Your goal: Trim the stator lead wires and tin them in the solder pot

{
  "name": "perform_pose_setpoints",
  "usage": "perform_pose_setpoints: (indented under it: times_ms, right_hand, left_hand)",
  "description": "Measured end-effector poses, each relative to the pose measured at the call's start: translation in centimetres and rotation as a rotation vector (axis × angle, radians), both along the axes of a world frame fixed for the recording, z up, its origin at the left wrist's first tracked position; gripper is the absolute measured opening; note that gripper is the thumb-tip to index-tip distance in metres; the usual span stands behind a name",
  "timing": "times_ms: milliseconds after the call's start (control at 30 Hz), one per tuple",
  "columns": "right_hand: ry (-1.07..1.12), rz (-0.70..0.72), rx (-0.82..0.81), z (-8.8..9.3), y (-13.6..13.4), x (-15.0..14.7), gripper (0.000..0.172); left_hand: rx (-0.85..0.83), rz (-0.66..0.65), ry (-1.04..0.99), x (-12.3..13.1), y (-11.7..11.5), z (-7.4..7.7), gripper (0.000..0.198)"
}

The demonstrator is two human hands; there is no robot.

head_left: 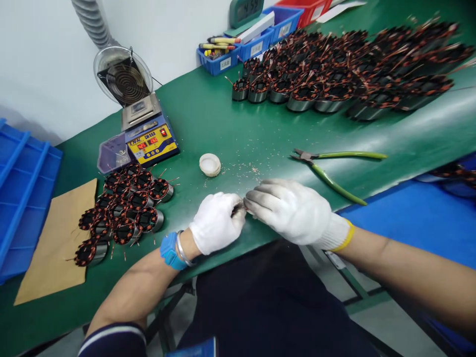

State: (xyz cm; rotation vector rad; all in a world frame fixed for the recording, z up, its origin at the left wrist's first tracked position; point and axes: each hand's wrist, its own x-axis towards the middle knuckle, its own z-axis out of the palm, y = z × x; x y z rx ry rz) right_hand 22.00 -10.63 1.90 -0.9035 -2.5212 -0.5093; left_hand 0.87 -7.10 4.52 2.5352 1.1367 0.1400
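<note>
Over the front edge of the green table, my left hand [217, 223], in a white glove, curls closed around a small thing. Only a dark, coppery bit of it shows between the fingers; the rest is hidden. My right hand [292, 210], in a white knitted glove with a yellow cuff, meets it with its fingertips pressed together at that same spot. What those fingertips pinch is too small to name. Just beyond the hands sits a small round white dish [210, 164], with copper wire clippings [253, 171] scattered beside it. Green-handled pliers [327, 168] lie with their handles apart, right of my right hand.
Several copper-wound stators [126, 230] stand at left, partly on brown cardboard [59, 238]. Many more stators [301, 96] fill the back right. A blue-yellow solder pot [152, 144] stands under a fume hose [91, 22]. Blue bins [219, 64] line the wall.
</note>
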Motion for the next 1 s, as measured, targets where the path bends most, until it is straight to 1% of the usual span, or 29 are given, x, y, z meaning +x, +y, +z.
perform_pose_setpoints:
  times_ms: [100, 133, 200, 233, 267, 333, 367, 400, 433, 467, 500, 567, 600, 633, 667, 700, 733, 767, 800, 833, 900, 967, 1000]
  right_hand:
    - [0.029, -0.075, -0.114, -0.7, -0.6, -0.1, 0.028]
    - [0.069, -0.099, -0.179, -0.9, -0.9, -0.3, 0.029]
    - [0.188, -0.173, -0.368, -0.8, -1.2, -0.8, 0.032]
    - [0.267, -0.23, -0.492, -0.6, -1.2, -1.2, 0.032]
    - [0.359, -0.296, -0.65, -0.3, -1.2, -1.6, 0.03]
    - [0.573, -0.396, -1.047, 0.4, -1.0, -2.2, 0.026]
    - [0.674, -0.412, -1.242, 0.7, -0.9, -2.4, 0.025]
    - [0.738, -0.4, -1.393, 0.9, -0.7, -2.4, 0.026]
    - [0.756, -0.373, -1.458, 1.0, -0.7, -2.3, 0.026]
    - [0.736, -0.356, -1.405, 1.0, -0.6, -2.0, 0.025]
    - [0.679, -0.338, -1.246, 0.8, -0.6, -1.7, 0.024]
    - [0.488, -0.257, -0.768, 0.5, -0.6, -0.7, 0.02]
    - [0.381, -0.189, -0.529, 0.3, -0.5, -0.2, 0.02]
    - [0.281, -0.107, -0.331, 0.2, -0.5, 0.3, 0.021]
    - [0.194, -0.02, -0.19, 0.1, -0.4, 0.7, 0.023]
    - [0.128, 0.051, -0.102, 0.0, -0.3, 0.9, 0.026]
    - [0.091, 0.095, -0.059, 0.0, -0.2, 1.0, 0.03]
    - [0.079, 0.116, -0.066, 0.0, -0.1, 0.9, 0.033]
    - [0.095, 0.106, -0.131, 0.0, -0.1, 0.7, 0.032]
    - [0.15, 0.057, -0.253, 0.0, -0.2, 0.3, 0.029]
    - [0.327, -0.118, -0.553, 0.0, -0.5, -0.7, 0.022]
    - [0.506, -0.283, -0.853, 0.1, -0.8, -1.7, 0.023]
    - [0.581, -0.329, -0.995, 0.1, -0.9, -2.0, 0.025]
  left_hand:
    - [-0.011, 0.002, -0.004, 0.0, 0.0, 0.1, 0.013]
    - [-0.016, 0.0, -0.007, 0.0, 0.0, 0.1, 0.013]
    - [-0.027, -0.007, -0.01, 0.0, 0.0, 0.2, 0.013]
    - [-0.03, -0.012, -0.01, -0.1, 0.0, 0.2, 0.014]
    - [-0.033, -0.02, -0.009, -0.1, 0.0, 0.3, 0.014]
    - [-0.029, -0.031, -0.008, 0.0, 0.0, 0.3, 0.015]
    - [-0.026, -0.037, -0.011, 0.0, 0.0, 0.4, 0.014]
    - [-0.024, -0.041, -0.014, 0.0, 0.0, 0.4, 0.013]
    - [-0.025, -0.043, -0.017, 0.0, 0.0, 0.4, 0.013]
    - [-0.031, -0.042, -0.017, 0.0, 0.0, 0.4, 0.013]
    - [-0.038, -0.04, -0.019, 0.0, 0.0, 0.4, 0.014]
    - [-0.044, -0.042, -0.028, 0.0, 0.0, 0.4, 0.015]
    - [-0.042, -0.044, -0.034, 0.0, 0.0, 0.4, 0.016]
    - [-0.037, -0.048, -0.041, 0.0, 0.0, 0.3, 0.016]
    - [-0.031, -0.05, -0.048, 0.0, 0.0, 0.3, 0.016]
    - [-0.025, -0.05, -0.053, 0.0, 0.0, 0.2, 0.016]
    - [-0.021, -0.046, -0.055, 0.0, 0.0, 0.2, 0.016]
    - [-0.02, -0.043, -0.055, 0.0, 0.0, 0.1, 0.016]
    - [-0.019, -0.042, -0.056, 0.0, 0.1, 0.1, 0.015]
    - [-0.018, -0.041, -0.056, 0.0, 0.1, 0.1, 0.015]
    - [-0.018, -0.036, -0.047, -0.1, 0.0, 0.1, 0.015]
    - [-0.018, -0.032, -0.038, -0.1, 0.0, 0.1, 0.014]
    - [-0.02, -0.029, -0.033, -0.1, 0.0, 0.1, 0.014]
